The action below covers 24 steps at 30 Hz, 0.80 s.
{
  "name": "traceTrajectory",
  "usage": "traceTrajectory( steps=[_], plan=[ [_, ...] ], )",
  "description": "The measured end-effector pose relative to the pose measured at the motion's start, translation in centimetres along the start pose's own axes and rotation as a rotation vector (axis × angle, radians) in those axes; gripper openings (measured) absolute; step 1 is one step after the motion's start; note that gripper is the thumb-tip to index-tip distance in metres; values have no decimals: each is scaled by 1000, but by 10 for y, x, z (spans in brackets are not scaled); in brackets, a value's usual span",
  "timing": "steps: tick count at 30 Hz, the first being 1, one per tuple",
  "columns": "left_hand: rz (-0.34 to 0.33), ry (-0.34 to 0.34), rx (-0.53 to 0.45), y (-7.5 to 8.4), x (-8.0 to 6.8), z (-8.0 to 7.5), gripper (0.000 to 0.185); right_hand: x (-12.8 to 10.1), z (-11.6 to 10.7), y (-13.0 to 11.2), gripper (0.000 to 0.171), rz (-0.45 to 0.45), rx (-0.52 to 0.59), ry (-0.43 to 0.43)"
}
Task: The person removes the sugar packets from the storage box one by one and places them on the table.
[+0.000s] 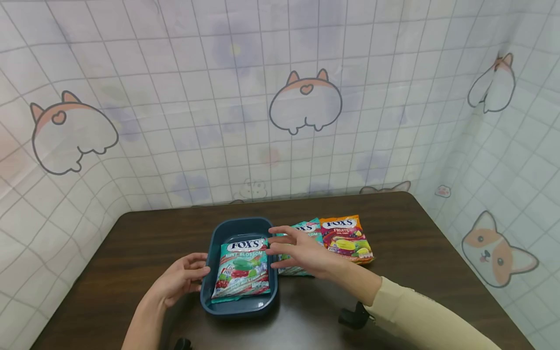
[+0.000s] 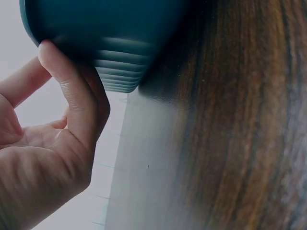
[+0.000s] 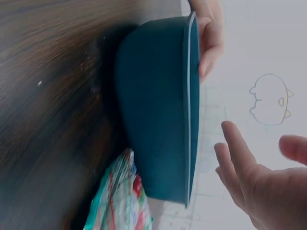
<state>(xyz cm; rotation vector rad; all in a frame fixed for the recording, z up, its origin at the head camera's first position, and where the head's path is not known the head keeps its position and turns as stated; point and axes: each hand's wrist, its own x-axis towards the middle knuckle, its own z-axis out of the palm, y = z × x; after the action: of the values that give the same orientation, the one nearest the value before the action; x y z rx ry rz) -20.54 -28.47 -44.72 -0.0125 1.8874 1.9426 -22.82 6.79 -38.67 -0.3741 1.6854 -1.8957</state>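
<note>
Candy bag [image 1: 242,268] w/ "Mint Blossom" on it lies flat in the dark teal tub [image 1: 213,243], in the middle of the brown bench [image 1: 415,243]. Left hand [image 1: 181,278] rests on the tub's left side; in the left wrist view its fingers [image 2: 72,91] curl on the tub's wall, so it seems to steady the tub. Right hand [image 1: 302,250] hangs just above the tub's right rim, fingers spread wide, holding nothing.

2 more bags lie just right of the tub: a green 1 [image 1: 306,228], partly hidden under the right hand, and an orange 1 [image 1: 347,239] beside it, edges touching or nearly so.

My guess at the step: 1 bag is packed, and the right hand is btw. the tub and the next bag. The green bag is closest, so the next move prob. needs the right hand to go down on it, pinch it, lift it, and lay it on top of the 1st bag, while the left hand keeps the tub from sliding.
</note>
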Motion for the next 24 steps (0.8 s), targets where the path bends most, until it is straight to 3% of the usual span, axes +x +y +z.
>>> traceTrajectory(
  steps=[16, 24],
  plan=[
    [1, -6, -15, 1, -1, 2, 52, 8, 28, 3, 51, 55, 60, -38],
    [-2, -5, -29, 0, 0, 1, 52, 13, 45, 10, 49, 88, 27, 34]
  ],
)
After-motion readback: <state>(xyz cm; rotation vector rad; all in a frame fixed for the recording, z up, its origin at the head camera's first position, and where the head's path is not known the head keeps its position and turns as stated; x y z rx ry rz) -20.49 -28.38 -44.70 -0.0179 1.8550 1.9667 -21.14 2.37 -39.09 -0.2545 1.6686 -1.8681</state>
